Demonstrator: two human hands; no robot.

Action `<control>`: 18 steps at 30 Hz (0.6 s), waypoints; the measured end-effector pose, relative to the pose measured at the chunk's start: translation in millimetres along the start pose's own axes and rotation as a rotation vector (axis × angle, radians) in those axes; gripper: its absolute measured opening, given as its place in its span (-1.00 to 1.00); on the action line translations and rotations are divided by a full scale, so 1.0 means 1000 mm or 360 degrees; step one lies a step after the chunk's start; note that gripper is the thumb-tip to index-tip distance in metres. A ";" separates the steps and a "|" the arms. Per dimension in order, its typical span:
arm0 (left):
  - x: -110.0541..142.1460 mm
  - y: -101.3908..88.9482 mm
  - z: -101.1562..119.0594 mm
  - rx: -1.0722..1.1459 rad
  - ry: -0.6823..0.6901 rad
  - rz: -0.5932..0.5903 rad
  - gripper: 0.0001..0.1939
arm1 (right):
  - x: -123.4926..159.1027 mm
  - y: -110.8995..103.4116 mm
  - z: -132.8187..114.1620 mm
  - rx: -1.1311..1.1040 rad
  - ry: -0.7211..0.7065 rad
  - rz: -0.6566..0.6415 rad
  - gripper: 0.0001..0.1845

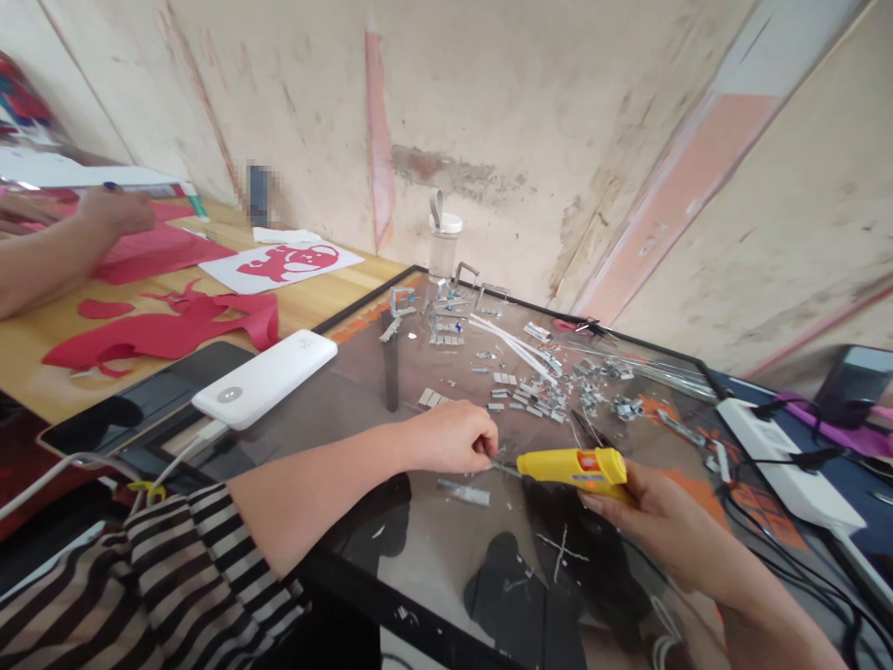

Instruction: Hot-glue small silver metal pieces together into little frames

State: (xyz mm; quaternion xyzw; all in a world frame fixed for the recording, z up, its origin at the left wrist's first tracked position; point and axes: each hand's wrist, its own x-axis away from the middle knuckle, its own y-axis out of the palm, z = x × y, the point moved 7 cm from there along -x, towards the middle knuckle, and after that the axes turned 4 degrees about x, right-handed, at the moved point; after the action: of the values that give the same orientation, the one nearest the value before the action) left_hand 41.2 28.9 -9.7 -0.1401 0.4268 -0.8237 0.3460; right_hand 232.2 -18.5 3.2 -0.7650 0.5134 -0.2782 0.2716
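My right hand (648,512) grips a yellow soldering iron (568,467) with a small lit orange light on its handle. Its thin metal shaft points left, toward my left hand (457,437). There the fingers are pinched together close to the tip, and whatever lies between them is too small to make out. Just below, a small grey-silver strip (464,491) rests on the dark glossy tabletop (433,558). Many small grey metallic-looking pieces (544,395) are scattered beyond my hands, with thin white strips (513,344) among them.
A white power bank (265,377) with a cable lies at left. Red cut-out sheets (174,330) and another person's hand (115,214) are on the wooden table. A clear bottle (444,247) stands at the back; a power strip (788,461) and loose cords lie right.
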 end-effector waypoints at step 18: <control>-0.001 0.003 -0.003 0.0010 -0.0020 0.0000 -0.87 | 0.001 0.000 0.003 -0.0015 0.0014 -0.0015 -0.64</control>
State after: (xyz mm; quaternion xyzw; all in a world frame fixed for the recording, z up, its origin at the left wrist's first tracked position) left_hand 41.9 30.3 -13.3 -0.1444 0.4221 -0.8241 0.3491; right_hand 234.3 -19.0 1.0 -0.7674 0.5123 -0.2804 0.2645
